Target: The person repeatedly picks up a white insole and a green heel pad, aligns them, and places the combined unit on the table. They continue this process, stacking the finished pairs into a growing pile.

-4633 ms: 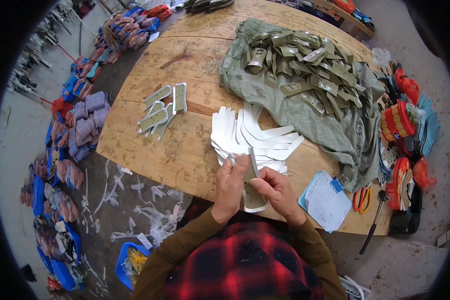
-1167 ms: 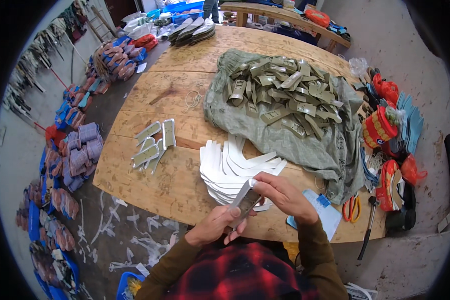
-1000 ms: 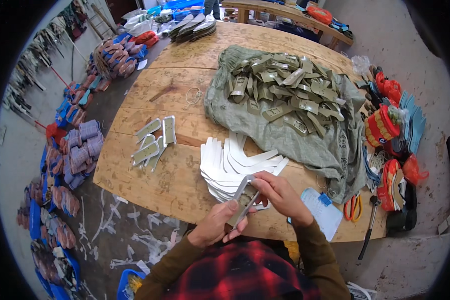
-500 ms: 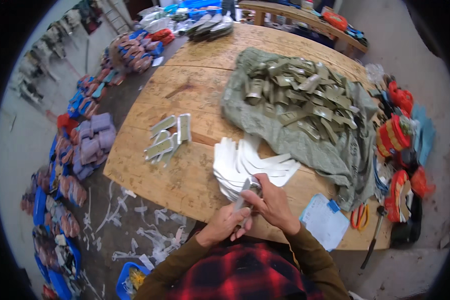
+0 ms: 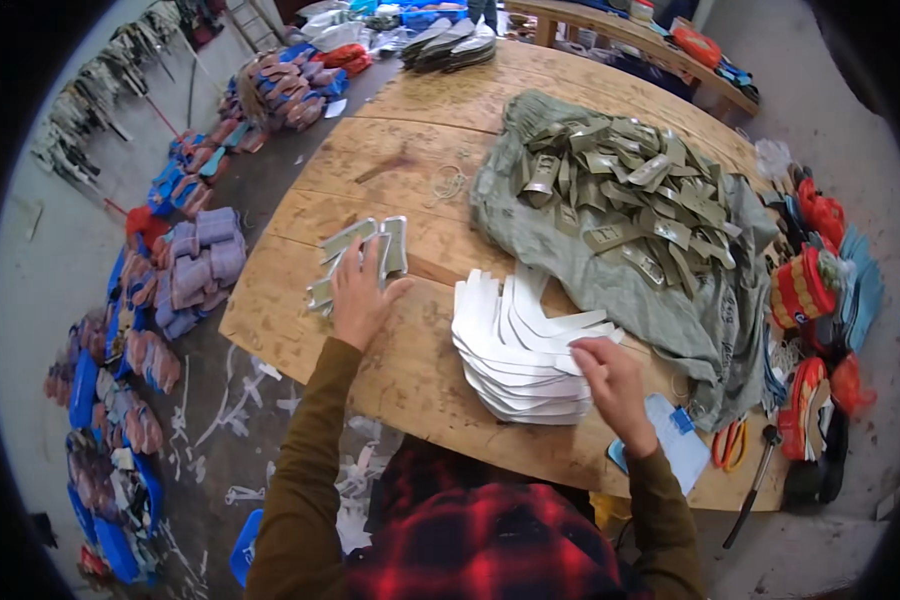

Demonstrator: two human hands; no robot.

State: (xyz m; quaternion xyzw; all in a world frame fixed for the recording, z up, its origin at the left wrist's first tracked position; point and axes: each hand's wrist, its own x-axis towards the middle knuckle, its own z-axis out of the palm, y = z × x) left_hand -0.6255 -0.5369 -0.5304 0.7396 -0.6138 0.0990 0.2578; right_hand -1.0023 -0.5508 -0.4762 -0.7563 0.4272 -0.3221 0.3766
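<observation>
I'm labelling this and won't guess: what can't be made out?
Head view:
- Edged green pieces: partly hidden by the left hand.
- Whether the right hand pinches the white strips: its fingers hide this.
- Blue tub: mostly behind the left sleeve.
- Far person: cut off by the top edge.

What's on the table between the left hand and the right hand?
In the head view, bare wooden tabletop, then the stack of white curved strips, lie between the left hand and right hand.
</observation>
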